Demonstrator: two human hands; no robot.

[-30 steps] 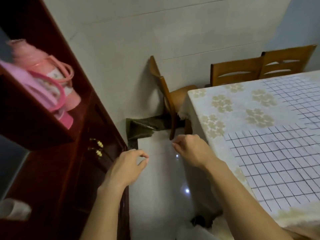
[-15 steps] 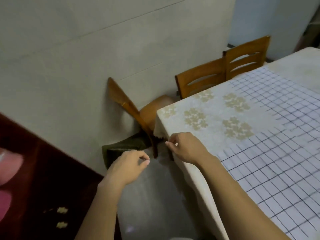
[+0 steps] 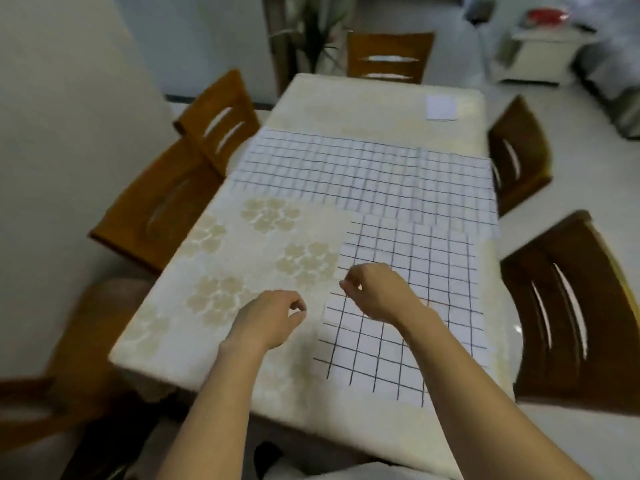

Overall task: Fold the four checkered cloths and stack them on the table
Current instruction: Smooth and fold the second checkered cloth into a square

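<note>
Checkered cloths [image 3: 412, 244], seemingly four, lie flat and unfolded on the table [image 3: 363, 109].

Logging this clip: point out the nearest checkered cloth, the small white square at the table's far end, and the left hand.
nearest checkered cloth [image 3: 374, 362]: head view, its bare middle.
small white square [image 3: 441, 107]: head view, its centre.
left hand [image 3: 270, 320]: head view, its back.

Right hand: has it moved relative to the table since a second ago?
Yes. The right hand was at the table's edge by a corner; it is now further in over the tabletop, above the near checkered cloth.
</note>
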